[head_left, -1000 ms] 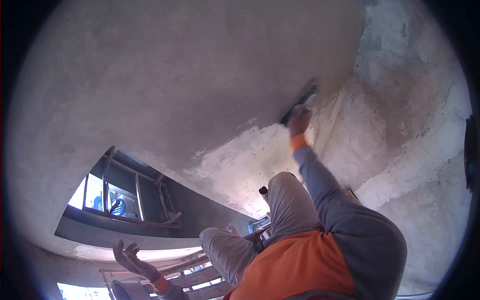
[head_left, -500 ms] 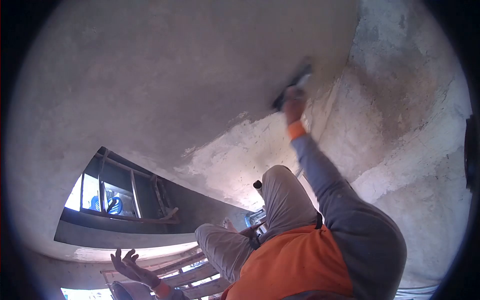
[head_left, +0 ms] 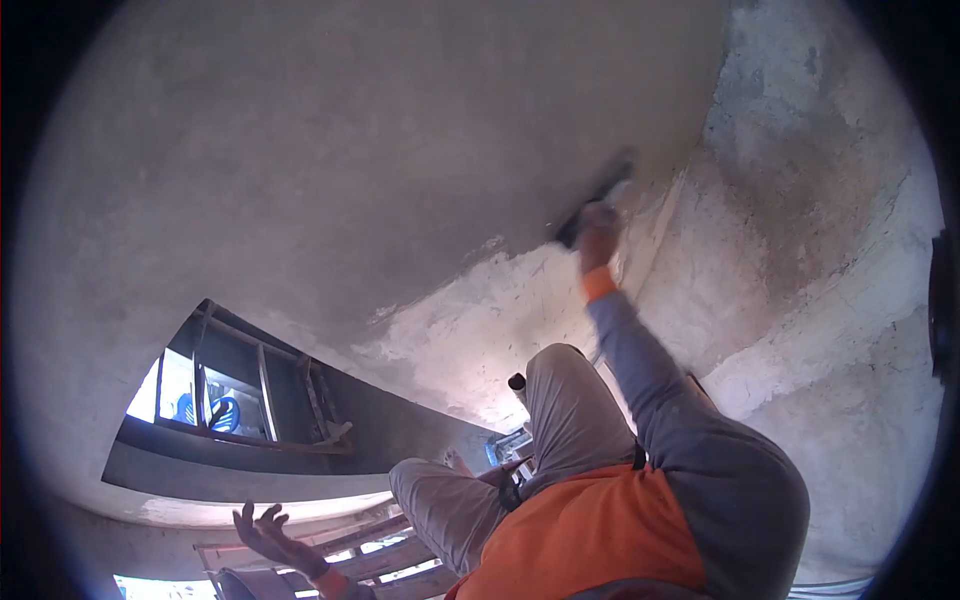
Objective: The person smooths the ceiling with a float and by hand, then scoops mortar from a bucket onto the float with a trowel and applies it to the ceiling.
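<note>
My right hand (head_left: 599, 228) is wrapped round a plastering trowel (head_left: 616, 180), which is blurred by motion. The dark blade lies at a slant along the wall, close to the border between smooth grey plaster (head_left: 380, 170) and a paler, rough patch (head_left: 480, 310). My left hand (head_left: 268, 533) is raised at the lower left, its fingers spread and nothing in them. Both wrists show orange cuffs on grey sleeves.
A barred window opening (head_left: 235, 385) at the left shows a blue object (head_left: 222, 413) beyond it. Wooden slats (head_left: 400, 556) lie below my bent legs (head_left: 575, 410). A bucket-like container (head_left: 255, 582) stands near my left hand. Rough, stained wall (head_left: 800, 220) extends to the right.
My right hand and the trowel have moved a little down the wall. My left hand stays spread, slightly shifted to the right and down.
</note>
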Demonstrator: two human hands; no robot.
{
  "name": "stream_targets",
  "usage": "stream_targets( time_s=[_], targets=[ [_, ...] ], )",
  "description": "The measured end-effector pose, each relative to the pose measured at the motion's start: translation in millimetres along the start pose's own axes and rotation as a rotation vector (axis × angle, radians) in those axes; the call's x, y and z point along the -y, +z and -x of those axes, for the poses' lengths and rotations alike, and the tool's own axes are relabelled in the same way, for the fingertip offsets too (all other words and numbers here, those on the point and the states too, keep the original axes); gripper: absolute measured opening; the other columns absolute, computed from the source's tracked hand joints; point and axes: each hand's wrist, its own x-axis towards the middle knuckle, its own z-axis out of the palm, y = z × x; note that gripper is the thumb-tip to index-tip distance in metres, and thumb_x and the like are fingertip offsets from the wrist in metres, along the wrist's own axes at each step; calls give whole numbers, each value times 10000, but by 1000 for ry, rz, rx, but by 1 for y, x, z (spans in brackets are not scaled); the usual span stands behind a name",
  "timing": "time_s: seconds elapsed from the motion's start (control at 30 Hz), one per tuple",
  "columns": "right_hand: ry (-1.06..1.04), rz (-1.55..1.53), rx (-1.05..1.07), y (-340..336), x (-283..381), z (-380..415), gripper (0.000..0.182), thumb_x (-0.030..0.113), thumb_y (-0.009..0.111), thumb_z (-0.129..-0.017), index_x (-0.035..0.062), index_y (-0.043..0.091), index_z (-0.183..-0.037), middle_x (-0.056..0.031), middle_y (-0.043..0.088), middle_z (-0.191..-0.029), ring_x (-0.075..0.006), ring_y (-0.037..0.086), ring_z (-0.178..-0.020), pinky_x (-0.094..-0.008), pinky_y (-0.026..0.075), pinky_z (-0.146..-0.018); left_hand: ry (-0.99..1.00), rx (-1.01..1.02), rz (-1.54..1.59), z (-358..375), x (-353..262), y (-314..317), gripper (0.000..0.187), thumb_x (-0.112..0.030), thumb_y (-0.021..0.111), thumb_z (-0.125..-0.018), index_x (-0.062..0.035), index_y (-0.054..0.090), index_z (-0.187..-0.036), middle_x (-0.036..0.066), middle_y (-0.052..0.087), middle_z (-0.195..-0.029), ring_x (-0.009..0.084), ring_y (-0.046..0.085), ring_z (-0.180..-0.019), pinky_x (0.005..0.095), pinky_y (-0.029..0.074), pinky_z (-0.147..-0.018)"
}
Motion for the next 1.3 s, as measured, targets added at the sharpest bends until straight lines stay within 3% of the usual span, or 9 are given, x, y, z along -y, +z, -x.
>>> stream_targets(
  time_s=[0.17, 0.3, 0.43, 0.53, 0.6, 0.8, 1.03, 1.13, 1.3],
  targets=[
    [-743, 276, 186, 28, 158, 47, 361, 309, 689, -882, 33, 543, -1063, -106, 599, -949, -283, 573, -984, -425, 443, -870, 195, 123, -20, -32, -29, 53, 578, -423, 366, -1015, 23, 352, -1383, 169, 503, -1301, 216, 635, -867, 309, 500, -676],
    [200, -263, 25, -32, 88, -72, 465, 313, 638, -935, -53, 530, -1201, -163, 673, -1038, -274, 648, -968, -348, 492, -880, 202, -45, -71, -30, -24, -5, 664, -489, 461, -993, 47, 368, -1373, 172, 534, -1281, 228, 640, -879, 281, 521, -667],
    [-106, 257, 70, -48, -113, -36, 459, 328, 615, -947, -62, 546, -1178, -178, 628, -1100, -245, 592, -1003, -374, 465, -894, 7, -123, -95, -21, -22, -4, 644, -490, 428, -1006, 31, 362, -1381, 153, 540, -1281, 225, 645, -890, 289, 524, -661],
    [98, 101, 147, 5, 34, 84, 657, 456, 680, -866, -22, 476, -1267, -223, 521, -1198, -359, 506, -1129, -427, 382, -979, 152, 50, 8, -28, -26, 37, 605, -478, 411, -1011, 17, 384, -1359, 134, 525, -1271, 227, 643, -907, 308, 514, -673],
    [-302, 155, -65, 9, 68, 44, 440, 314, 725, -870, 26, 509, -1123, -120, 571, -999, -237, 564, -918, -374, 458, -850, 232, 92, -10, -34, -26, 36, 643, -501, 440, -994, 24, 378, -1359, 142, 504, -1279, 221, 621, -902, 302, 502, -673],
    [-6, 14, -523, 24, 119, -127, 311, 312, 626, -915, 9, 586, -975, -167, 597, -864, -312, 580, -824, -434, 450, -745, 203, -49, -55, -49, -16, 17, 719, -590, 455, -955, -1, 391, -1363, 105, 517, -1256, 165, 584, -844, 262, 459, -640],
    [-1299, 311, 377, 63, 259, -34, 261, 207, 636, -870, 18, 565, -1036, -207, 566, -959, -357, 534, -917, -463, 409, -831, 234, 153, 428, -62, -85, 119, 705, -459, 580, -947, 12, 314, -1398, 131, 471, -1290, 157, 575, -848, 225, 448, -681],
    [-976, 262, -339, 55, 298, -174, 286, 289, 616, -877, 6, 596, -913, -227, 602, -937, -420, 537, -977, -530, 401, -848, 302, 80, 379, -65, -74, 89, 709, -470, 576, -948, 5, 310, -1403, 134, 472, -1291, 148, 569, -861, 224, 446, -672],
    [-312, -113, 19, 68, 391, -205, 273, 272, 611, -909, 0, 597, -914, -240, 613, -977, -408, 583, -944, -495, 446, -839, 260, 6, 338, -62, -66, 68, 672, -479, 505, -977, 5, 310, -1400, 143, 482, -1271, 160, 571, -867, 218, 458, -657]
  ],
)
